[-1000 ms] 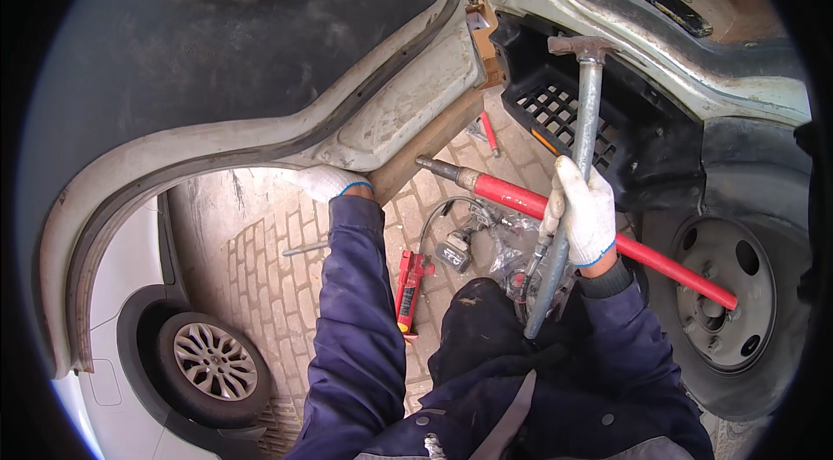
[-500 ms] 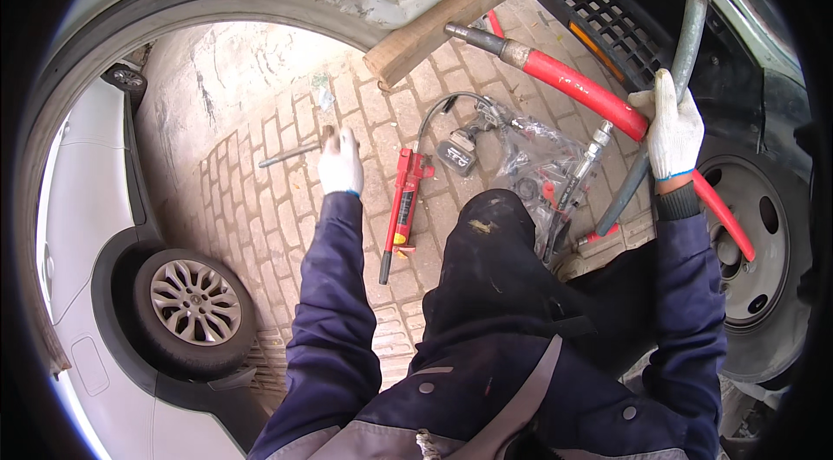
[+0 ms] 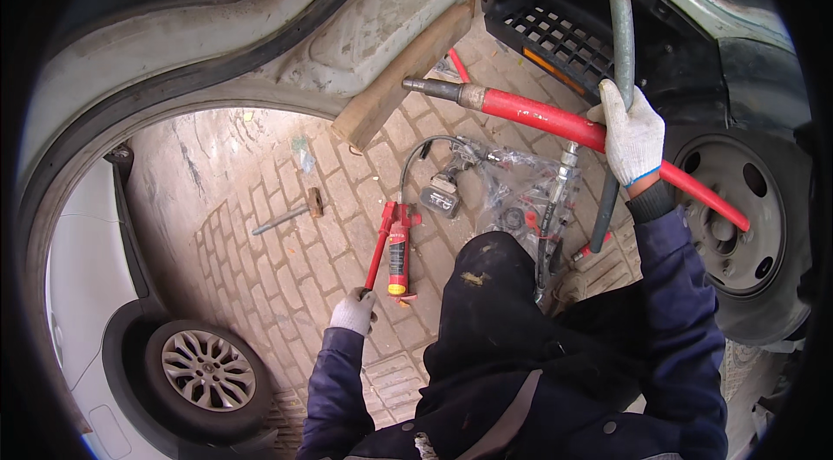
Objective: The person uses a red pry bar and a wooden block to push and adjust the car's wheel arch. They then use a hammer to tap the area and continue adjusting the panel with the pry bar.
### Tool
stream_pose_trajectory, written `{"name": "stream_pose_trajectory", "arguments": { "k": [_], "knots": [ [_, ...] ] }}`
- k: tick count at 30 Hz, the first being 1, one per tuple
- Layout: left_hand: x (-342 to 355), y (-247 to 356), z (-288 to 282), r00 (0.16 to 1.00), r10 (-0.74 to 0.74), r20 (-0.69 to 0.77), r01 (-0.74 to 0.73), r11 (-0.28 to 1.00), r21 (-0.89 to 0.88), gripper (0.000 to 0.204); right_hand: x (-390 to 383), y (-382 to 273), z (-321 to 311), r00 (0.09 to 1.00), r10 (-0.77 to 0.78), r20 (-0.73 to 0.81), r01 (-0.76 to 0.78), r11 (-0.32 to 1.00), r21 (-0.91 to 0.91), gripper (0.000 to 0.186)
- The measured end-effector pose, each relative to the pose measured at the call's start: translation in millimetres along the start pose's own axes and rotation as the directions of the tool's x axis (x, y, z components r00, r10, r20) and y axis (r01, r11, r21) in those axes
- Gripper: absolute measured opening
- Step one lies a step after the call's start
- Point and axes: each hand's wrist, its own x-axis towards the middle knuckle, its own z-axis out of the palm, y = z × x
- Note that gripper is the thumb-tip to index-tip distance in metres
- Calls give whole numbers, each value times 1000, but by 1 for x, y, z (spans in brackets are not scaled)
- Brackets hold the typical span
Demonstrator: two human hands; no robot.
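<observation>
My left hand (image 3: pixel 354 311), in a white glove, is closed around the black end of the lever on a red hydraulic hand pump (image 3: pixel 398 256). The pump stands on the paving, and its black hose (image 3: pixel 403 167) curves away to the right. Higher up, my gloved right hand (image 3: pixel 635 134) is closed around the grey handle of a hammer (image 3: pixel 623 48), head pointing up. A thick red hydraulic ram (image 3: pixel 542 115) passes by that hand, its dark tip near a wooden beam (image 3: pixel 399 78). Whether the hand also grips the ram is hidden.
A second hammer (image 3: pixel 282 219) lies on the paving at left. Near my knee are a cordless tool (image 3: pixel 441 193) and clear plastic bags (image 3: pixel 512 178). A car wheel (image 3: pixel 208 369) stands at lower left, a steel wheel (image 3: pixel 733 221) at right. Vehicle bodywork (image 3: pixel 334 61) arches above.
My left hand has moved from beside the hammer on the ground down to the pump lever and closed on it. The lever is swung outward. The right hand still holds its hammer.
</observation>
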Motion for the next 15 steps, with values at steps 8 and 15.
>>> {"name": "stream_pose_trajectory", "arguments": {
  "k": [8,15],
  "knots": [
    [-3,56,-13,987,157,-43,-99,788,608,47,-1,1,0,999,-42,-32,40,997,-62,50],
    [10,30,-5,968,224,-109,-128,823,553,46,-1,3,1,997,-64,-33,61,995,-83,49]
  ]
}}
